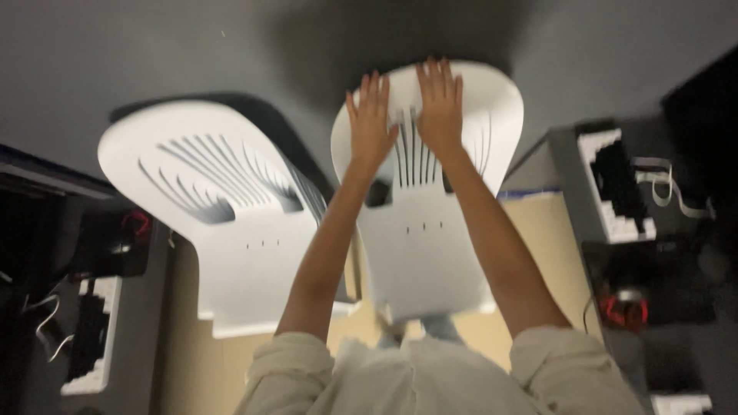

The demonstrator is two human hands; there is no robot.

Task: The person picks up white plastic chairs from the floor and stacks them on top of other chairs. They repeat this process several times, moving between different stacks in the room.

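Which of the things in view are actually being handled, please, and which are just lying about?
In hand:
left hand and right hand, both flat on the right white slotted shell

Lying about:
second white shell
white foam packing
cardboard

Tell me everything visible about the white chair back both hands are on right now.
The white chair back looks like smooth moulded plastic, with a rounded end, a fan of long narrow slots and three small marks below them. It lies flat over tan cardboard, beside a second matching shell. The left hand and right hand press flat, fingers spread, over the slotted part. The picture is blurred, so finer detail is unclear.
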